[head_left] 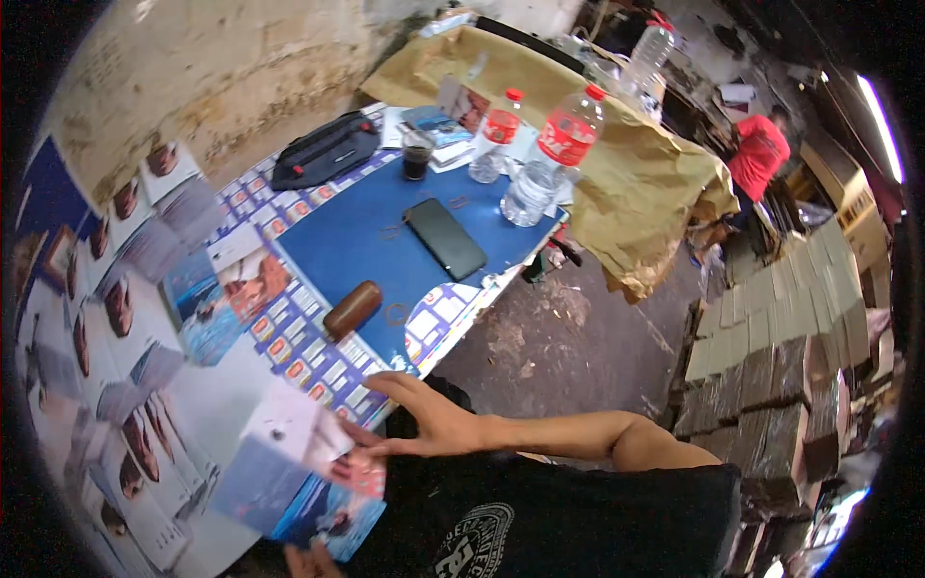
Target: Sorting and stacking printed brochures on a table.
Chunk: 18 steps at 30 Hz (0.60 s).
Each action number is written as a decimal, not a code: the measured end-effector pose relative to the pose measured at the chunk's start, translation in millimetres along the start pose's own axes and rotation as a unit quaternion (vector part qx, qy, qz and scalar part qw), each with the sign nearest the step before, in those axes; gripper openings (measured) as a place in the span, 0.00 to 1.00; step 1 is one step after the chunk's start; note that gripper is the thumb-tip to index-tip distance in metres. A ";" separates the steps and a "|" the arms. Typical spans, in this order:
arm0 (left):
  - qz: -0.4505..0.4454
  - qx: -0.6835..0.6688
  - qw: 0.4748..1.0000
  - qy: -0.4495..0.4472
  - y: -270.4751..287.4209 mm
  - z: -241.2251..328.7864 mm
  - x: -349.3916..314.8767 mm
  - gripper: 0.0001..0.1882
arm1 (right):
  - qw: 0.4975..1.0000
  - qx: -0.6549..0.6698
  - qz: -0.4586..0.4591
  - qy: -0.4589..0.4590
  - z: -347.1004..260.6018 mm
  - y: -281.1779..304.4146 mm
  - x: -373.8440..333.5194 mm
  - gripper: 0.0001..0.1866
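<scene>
A folded printed leaflet (279, 496), white and blue with a pool-like photo, is held tilted in front of my body. At its lower edge, my left hand (313, 559) closes on it; most of that hand lies outside the picture. My right hand (434, 419) is at the leaflet's upper right, thumb and fingers spread apart. Its thumb is close to the leaflet's edge, and I cannot tell whether it touches. Beyond, a similar printed sheet (207, 303) lies on the table, beside rows of leaflets (125, 318) with photos on the left.
On the blue board (332, 231) are a black phone (445, 238), a brown case (354, 310), a dark drink cup (416, 159) and large plastic bottles (544, 164). A black pouch (328, 151) lies behind. Brown paper (655, 173), stacked cardboard (761, 385) and a person in red (759, 154) are farther right.
</scene>
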<state>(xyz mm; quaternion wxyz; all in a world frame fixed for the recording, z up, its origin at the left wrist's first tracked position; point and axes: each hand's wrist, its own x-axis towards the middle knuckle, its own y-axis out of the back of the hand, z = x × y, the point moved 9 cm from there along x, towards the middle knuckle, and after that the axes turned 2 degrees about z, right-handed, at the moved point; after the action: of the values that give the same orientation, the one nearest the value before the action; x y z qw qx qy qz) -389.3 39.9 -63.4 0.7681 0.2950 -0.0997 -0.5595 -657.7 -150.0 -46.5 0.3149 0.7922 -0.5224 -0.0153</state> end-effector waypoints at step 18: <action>0.243 -0.291 0.911 0.163 22.1 -34.7 61.7 0.34 | 0.877 0.389 -0.173 -0.221 45.4 -91.9 103.4 0.24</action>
<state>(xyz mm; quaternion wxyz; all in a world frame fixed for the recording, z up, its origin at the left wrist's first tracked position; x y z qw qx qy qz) -333.0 -0.5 -89.8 0.9376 0.1125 0.1258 -0.3041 -551.7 -235.0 -98.7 -0.1501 0.9047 -0.3967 -0.0397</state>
